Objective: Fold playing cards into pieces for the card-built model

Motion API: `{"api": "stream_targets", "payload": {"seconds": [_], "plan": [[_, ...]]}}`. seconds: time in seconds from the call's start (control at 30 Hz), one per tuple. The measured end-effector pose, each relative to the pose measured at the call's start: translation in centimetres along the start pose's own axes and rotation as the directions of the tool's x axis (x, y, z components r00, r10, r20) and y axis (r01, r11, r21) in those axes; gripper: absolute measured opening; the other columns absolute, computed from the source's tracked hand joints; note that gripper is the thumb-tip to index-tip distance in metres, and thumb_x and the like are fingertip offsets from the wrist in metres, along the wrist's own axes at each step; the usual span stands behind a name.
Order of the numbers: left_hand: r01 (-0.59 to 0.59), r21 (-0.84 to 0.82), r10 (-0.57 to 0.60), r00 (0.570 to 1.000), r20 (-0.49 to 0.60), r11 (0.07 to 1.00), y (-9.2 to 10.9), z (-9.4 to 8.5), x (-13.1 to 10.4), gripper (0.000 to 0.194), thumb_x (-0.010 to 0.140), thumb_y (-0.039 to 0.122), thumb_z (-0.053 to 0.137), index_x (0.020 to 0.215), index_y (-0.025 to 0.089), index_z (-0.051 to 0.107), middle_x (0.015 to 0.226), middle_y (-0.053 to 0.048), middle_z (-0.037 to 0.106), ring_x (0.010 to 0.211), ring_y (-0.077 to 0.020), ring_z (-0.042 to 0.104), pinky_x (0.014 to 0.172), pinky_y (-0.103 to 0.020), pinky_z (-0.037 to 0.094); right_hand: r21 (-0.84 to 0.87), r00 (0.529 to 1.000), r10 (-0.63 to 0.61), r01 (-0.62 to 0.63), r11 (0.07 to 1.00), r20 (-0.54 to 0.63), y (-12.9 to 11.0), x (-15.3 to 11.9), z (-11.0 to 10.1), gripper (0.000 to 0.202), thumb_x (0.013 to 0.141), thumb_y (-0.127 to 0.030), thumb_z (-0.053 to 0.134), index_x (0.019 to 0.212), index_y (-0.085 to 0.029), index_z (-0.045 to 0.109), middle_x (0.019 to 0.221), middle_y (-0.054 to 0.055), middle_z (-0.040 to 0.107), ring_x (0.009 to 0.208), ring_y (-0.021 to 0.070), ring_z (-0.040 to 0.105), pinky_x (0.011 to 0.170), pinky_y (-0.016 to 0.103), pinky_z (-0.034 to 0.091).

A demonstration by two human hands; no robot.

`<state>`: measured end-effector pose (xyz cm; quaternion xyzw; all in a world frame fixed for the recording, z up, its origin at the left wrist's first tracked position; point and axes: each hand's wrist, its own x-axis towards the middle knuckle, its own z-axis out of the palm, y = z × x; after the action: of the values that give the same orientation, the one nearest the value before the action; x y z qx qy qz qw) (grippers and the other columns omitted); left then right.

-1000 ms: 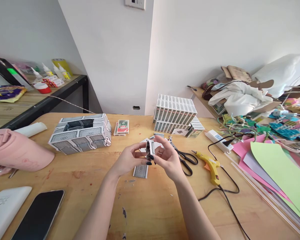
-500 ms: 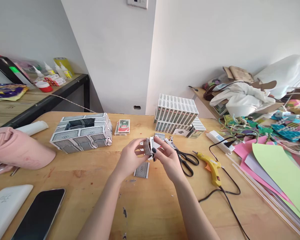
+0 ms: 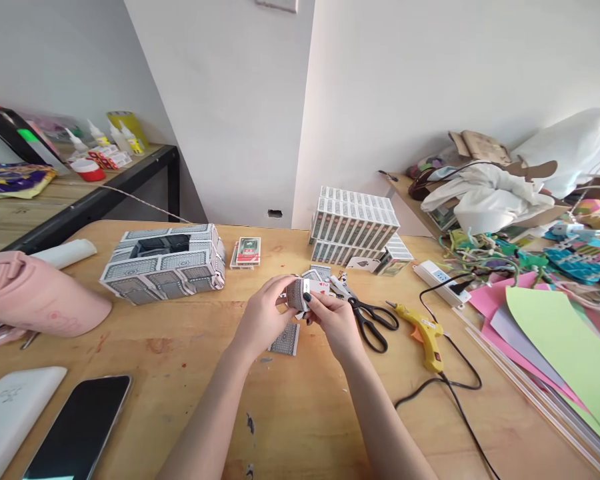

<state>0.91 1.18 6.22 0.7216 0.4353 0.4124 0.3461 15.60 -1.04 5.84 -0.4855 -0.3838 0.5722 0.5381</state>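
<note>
Between my hands, over the middle of the table, is a bent grey-backed playing card (image 3: pixel 295 295). My left hand (image 3: pixel 266 312) grips it from the left, thumb in front and fingers behind. My right hand (image 3: pixel 334 321) pinches its white right edge between dark-nailed thumb and fingers. Behind the hands lie loose playing cards (image 3: pixel 321 287), one face up with red pips. Another card (image 3: pixel 285 340) rests back up just below my left hand. Right of my right hand are black-handled scissors (image 3: pixel 373 320).
A box covered in cards (image 3: pixel 163 263) stands at left, beside card packs (image 3: pixel 247 252). Stacked card boxes (image 3: pixel 353 223) are at the back. A yellow glue gun (image 3: pixel 423 337), power strip (image 3: pixel 440 283) and coloured paper (image 3: pixel 555 353) lie right; a phone (image 3: pixel 77 427) and pink bottle (image 3: pixel 40 297) left.
My right fingers have folded down from the top of the card to its lower right edge. The left hand has closed in slightly, and a red-pip card behind shows more.
</note>
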Motion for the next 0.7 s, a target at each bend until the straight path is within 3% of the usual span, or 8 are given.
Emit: {"api": "stream_targets", "payload": {"seconds": [0.13, 0.33, 0.53, 0.7], "plan": [[0.049, -0.048, -0.047, 0.999, 0.026, 0.998, -0.10, 0.14, -0.06, 0.045, 0.074, 0.012, 0.059, 0.117, 0.025, 0.054, 0.127, -0.005, 0.053, 0.112, -0.0217, 0.055, 0.090, -0.038, 0.053, -0.073, 0.999, -0.037, 0.037, 0.997, 0.003, -0.02, -0.01, -0.26, 0.027, 0.069, -0.043, 0.067, 0.076, -0.018, 0.073, 0.054, 0.000, 0.056, 0.053, 0.0128, 0.047, 0.050, 0.026, 0.043], [0.074, -0.127, -0.073, 0.997, 0.013, 0.989, -0.09, 0.59, -0.13, 0.046, 0.073, 0.012, 0.060, 0.117, 0.025, 0.054, 0.127, -0.005, 0.054, 0.110, -0.0217, 0.057, 0.091, -0.038, 0.052, -0.215, 0.990, -0.110, 0.088, 0.973, -0.093, -0.17, -0.19, -0.04, 0.024, 0.071, -0.040, 0.062, 0.072, -0.017, 0.071, 0.048, -0.001, 0.055, 0.047, 0.0124, 0.046, 0.046, 0.026, 0.041], [0.056, -0.069, -0.056, 0.998, 0.011, 0.996, 0.02, 0.87, -0.11, 0.049, 0.071, 0.010, 0.061, 0.117, 0.025, 0.054, 0.125, -0.005, 0.055, 0.110, -0.0210, 0.057, 0.089, -0.036, 0.053, -0.352, 0.967, -0.147, 0.066, 0.934, -0.208, -0.30, -0.38, 0.26, 0.022, 0.074, -0.035, 0.058, 0.072, -0.016, 0.070, 0.046, -0.002, 0.053, 0.043, 0.0117, 0.046, 0.044, 0.025, 0.038], [0.043, -0.043, -0.045, 0.998, -0.047, 0.998, -0.09, 0.72, -0.06, 0.049, 0.073, 0.009, 0.058, 0.119, 0.024, 0.052, 0.126, -0.005, 0.053, 0.110, -0.0204, 0.056, 0.088, -0.035, 0.053, -0.360, 0.981, -0.193, 0.173, 0.917, -0.021, -0.42, -0.62, 0.47, 0.030, 0.080, -0.037, 0.053, 0.099, -0.018, 0.069, 0.058, 0.000, 0.060, 0.051, 0.0144, 0.054, 0.049, 0.027, 0.044]]}}
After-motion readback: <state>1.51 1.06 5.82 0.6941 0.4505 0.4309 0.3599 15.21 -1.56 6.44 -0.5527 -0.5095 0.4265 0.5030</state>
